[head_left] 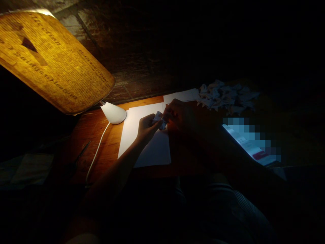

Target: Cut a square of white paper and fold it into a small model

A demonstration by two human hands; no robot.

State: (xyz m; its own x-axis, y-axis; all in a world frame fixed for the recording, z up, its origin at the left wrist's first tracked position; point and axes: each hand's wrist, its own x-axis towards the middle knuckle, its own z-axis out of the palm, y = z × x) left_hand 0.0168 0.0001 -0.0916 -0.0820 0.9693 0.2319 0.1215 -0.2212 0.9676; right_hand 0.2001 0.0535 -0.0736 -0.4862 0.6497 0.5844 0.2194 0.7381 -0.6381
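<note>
Both my hands meet over a white sheet of paper [149, 149] on a wooden table [101, 135]. My left hand [146, 128] and my right hand [177, 115] pinch a small folded piece of white paper [159, 120] between their fingertips. The fingers of both are closed on it. The scene is very dark, so fine detail of the fold is hidden.
A white lamp base [113, 112] with its cord [98, 152] stands left of the sheet, under a paper-covered shade [50, 57]. Scissors [80, 157] lie at the left. A pile of folded paper pieces [225, 96] sits far right; a lit phone [251, 142] lies right.
</note>
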